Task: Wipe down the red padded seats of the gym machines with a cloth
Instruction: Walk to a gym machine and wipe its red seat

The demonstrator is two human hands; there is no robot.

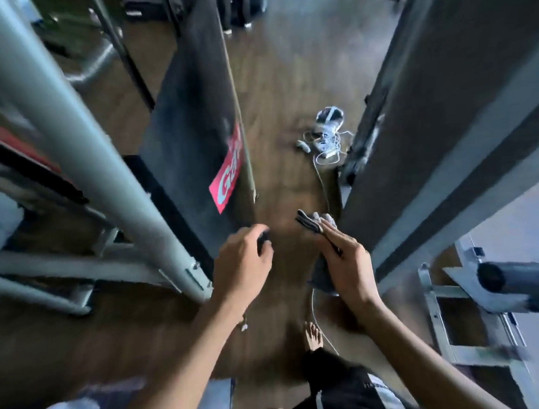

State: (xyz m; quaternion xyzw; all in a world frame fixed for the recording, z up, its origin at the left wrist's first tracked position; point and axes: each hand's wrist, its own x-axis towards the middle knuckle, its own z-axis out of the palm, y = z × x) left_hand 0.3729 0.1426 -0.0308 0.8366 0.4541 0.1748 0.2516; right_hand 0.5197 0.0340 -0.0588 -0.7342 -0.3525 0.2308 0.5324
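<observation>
grey cloth (312,222) in grip of right hand (348,264); left hand (244,265) curled, its hold unclear

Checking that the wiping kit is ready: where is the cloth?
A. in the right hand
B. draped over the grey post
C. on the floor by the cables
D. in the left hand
A: the right hand holds the cloth, which sticks out past its fingers and hangs below the palm.
</observation>
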